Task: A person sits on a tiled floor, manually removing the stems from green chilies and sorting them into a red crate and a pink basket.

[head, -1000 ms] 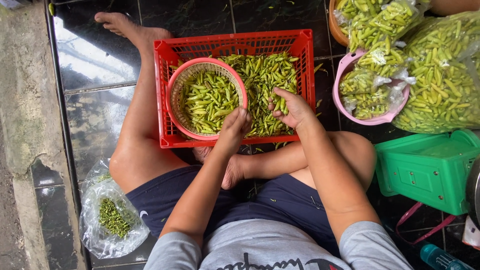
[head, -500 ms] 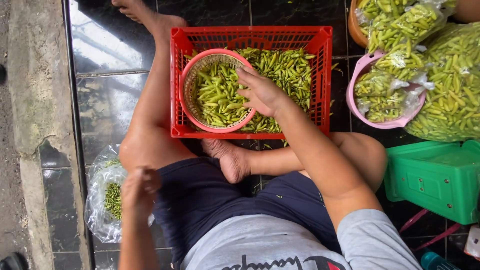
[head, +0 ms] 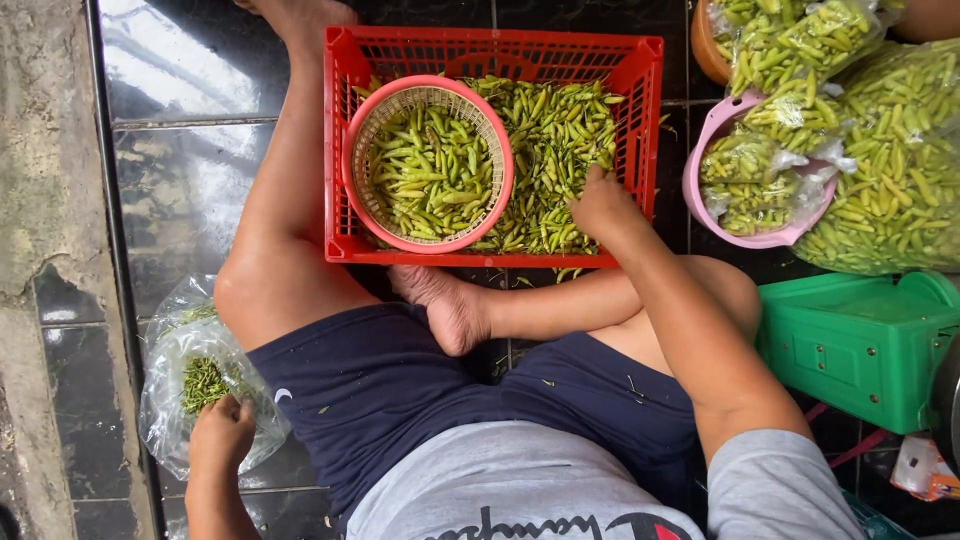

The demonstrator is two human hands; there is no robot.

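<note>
A red plastic crate sits on the floor between my legs, filled with loose green chilies. Inside it, on the left, stands a round pink basket also full of chilies. My right hand rests on the chili pile at the crate's right side, with its fingers curled down into the chilies. My left hand is down by my left thigh, at the mouth of a clear plastic bag that holds green stems. Its fingers bend into the bag and are hidden.
A pink bowl with bagged chilies stands to the right of the crate. A big clear sack of chilies lies beyond it. A green plastic box sits by my right knee. A concrete strip borders the dark tiles on the left.
My left hand has left the crate and come down to the plastic bag by my thigh. My right hand has shifted rightward over the chili pile.
</note>
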